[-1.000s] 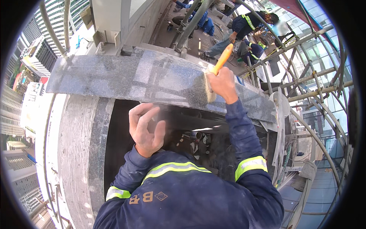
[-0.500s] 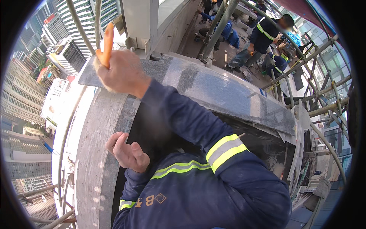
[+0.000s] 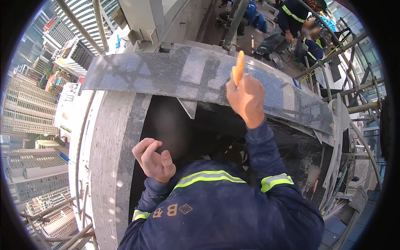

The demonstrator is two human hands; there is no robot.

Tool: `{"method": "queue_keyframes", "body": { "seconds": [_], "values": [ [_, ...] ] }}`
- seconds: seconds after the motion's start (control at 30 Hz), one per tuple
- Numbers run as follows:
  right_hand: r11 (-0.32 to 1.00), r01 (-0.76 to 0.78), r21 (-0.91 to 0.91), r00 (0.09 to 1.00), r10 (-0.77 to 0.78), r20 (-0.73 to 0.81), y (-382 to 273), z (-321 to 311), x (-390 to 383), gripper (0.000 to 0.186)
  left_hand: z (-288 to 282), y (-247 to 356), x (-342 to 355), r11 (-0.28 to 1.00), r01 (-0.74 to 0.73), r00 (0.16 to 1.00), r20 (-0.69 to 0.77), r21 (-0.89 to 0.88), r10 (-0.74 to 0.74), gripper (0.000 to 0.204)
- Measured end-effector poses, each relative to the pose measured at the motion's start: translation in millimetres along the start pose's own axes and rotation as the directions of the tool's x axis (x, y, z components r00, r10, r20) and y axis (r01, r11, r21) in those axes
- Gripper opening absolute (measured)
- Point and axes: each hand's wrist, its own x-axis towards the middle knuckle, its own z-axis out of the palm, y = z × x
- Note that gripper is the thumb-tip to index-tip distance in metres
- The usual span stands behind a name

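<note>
The right hand (image 3: 246,96) holds the brush (image 3: 237,76) by its handle (image 3: 240,60), likely the best spot (it looks light, stiff); the left hand (image 3: 153,161) curls, empty.

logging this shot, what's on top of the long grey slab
Over the slab, the right hand grips an orange handle; patches of light and shadow cross the slab. The hand hides the handle's lower end and the slab behind.

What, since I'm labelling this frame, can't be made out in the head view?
Head view: whatever lies below the orange handle, mostly hidden by the right hand.
Head view: contents of the dark space below the slab, lost in shadow and partly behind the jacket.
Head view: the co-worker in blue, cut off by the top edge.
</note>
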Motion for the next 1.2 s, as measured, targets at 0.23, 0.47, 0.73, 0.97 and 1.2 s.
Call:
{"method": "queue_keyframes", "body": {
  "seconds": [0.23,0.47,0.73,0.97,1.2],
  "values": [
    [0.561,0.348,0.751,0.906,-0.407,-0.116,-192,82,-4,0.031,-3,7,23,0.968,-0.161,0.977,-0.105,0.194,0.183,0.031],
    [0.875,0.236,0.423,0.958,-0.137,-0.252,-3,18,46,0.04,-47,-5,-5,0.961,0.025,0.994,-0.106,0.275,0.005,0.028],
    [0.935,-0.353,0.008,0.935,0.354,-0.012,102,-41,86,0.046,-54,-14,-25,0.965,0.083,0.992,-0.109,0.25,-0.057,0.025],
    [0.988,0.13,0.077,0.975,-0.142,0.173,-140,111,111,0.044,-51,-27,-13,0.978,0.162,0.977,0.159,-0.131,-0.141,0.035],
    [0.894,0.363,0.262,0.884,-0.419,0.208,-333,221,145,0.04,-67,-32,-6,0.988,0.127,0.985,0.128,-0.088,-0.116,0.028]
  ]
}}
